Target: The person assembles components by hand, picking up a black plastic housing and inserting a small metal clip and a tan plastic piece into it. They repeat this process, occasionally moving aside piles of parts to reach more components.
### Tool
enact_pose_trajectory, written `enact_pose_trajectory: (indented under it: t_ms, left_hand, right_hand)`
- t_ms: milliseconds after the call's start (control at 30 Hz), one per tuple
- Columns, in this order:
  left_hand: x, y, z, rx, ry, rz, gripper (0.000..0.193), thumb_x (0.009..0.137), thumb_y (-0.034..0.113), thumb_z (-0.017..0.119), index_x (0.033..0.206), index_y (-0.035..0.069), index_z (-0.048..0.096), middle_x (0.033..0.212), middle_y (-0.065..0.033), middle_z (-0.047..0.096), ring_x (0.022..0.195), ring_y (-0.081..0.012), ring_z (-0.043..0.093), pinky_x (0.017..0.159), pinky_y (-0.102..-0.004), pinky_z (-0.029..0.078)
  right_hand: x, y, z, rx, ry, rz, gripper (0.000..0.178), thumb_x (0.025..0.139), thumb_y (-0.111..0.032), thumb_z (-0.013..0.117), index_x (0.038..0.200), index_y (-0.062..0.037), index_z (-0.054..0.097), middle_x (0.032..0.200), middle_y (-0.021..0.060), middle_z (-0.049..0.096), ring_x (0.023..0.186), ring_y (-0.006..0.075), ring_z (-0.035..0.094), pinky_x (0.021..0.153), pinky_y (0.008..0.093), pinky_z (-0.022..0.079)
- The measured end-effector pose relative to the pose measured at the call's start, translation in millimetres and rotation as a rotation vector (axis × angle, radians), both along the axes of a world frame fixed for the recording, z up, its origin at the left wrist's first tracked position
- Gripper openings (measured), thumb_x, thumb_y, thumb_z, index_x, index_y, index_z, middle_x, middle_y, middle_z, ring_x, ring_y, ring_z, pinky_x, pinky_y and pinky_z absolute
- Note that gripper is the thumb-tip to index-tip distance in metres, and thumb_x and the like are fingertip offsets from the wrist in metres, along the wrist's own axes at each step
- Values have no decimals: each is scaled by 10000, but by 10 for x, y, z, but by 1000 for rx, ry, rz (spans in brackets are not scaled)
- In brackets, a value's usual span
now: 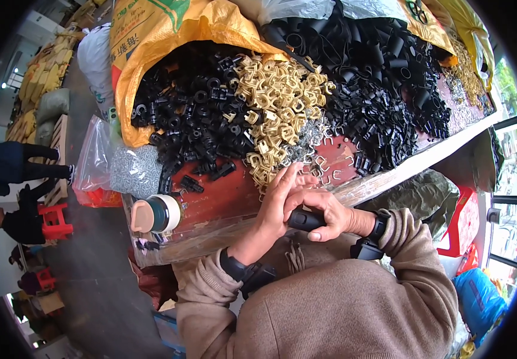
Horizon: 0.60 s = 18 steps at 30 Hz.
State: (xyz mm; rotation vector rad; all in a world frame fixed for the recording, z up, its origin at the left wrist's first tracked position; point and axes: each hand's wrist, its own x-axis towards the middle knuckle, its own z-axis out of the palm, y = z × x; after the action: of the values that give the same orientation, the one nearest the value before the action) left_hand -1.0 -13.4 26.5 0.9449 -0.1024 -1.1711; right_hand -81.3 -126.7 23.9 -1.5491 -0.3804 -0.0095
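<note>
My right hand (329,210) is closed around a short black tubular plastic part (305,220), whose rounded end points left. Beside it, my left hand (272,206) has its fingers stretched out; the two hands overlap at the fingers. Whether a small piece lies between them is hidden. Just beyond my hands is a heap of pale gold, C-shaped plastic clips (279,99). Small U-shaped metal clips (330,161) are scattered to its right. Black plastic fittings (201,116) are piled left of the gold heap.
More black parts (372,113) spread across the right of the red tabletop (222,194). A jar-like cup with a pinkish lid (156,214) stands near the left edge. An orange woven sack (198,24) lies behind. People (13,167) and red stools (54,221) are off left.
</note>
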Motion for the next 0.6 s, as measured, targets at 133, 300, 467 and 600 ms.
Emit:
enact_pose_trajectory:
  t_ms: [133,300,467,600]
  left_hand:
    - [-46,-28,-52,-69,62,10,613,835,462,364,1188,-32,284,977,-161,502,871,-215,530,768,-321,426]
    - [-63,-100,-38,-73,24,-15,611,837,471,351,1185,-28,294,984,-152,501,888,-205,523,776,-310,422]
    - [83,60,63,48,-377,100,459,818,324,476,1116,-13,386,989,-119,509,861,-163,518,736,-283,427]
    - [545,553,142,504,-1251,276,358,759,164,566,1057,12,441,988,-124,506,831,-197,535,685,-293,449]
  right_hand:
    - [6,-12,86,-68,-68,-26,446,668,-370,614,908,-14,492,862,80,527,806,189,515,752,303,405]
    - [-40,-44,168,-70,-14,-89,410,674,-353,608,869,-6,510,855,78,532,804,182,514,739,295,408]
    - [-210,-427,374,-74,105,-146,467,680,-420,572,838,18,539,794,99,559,744,199,551,686,293,429]
    - [-1007,-1269,676,-467,314,-342,541,640,-493,579,787,27,555,732,115,563,672,228,562,606,290,434]
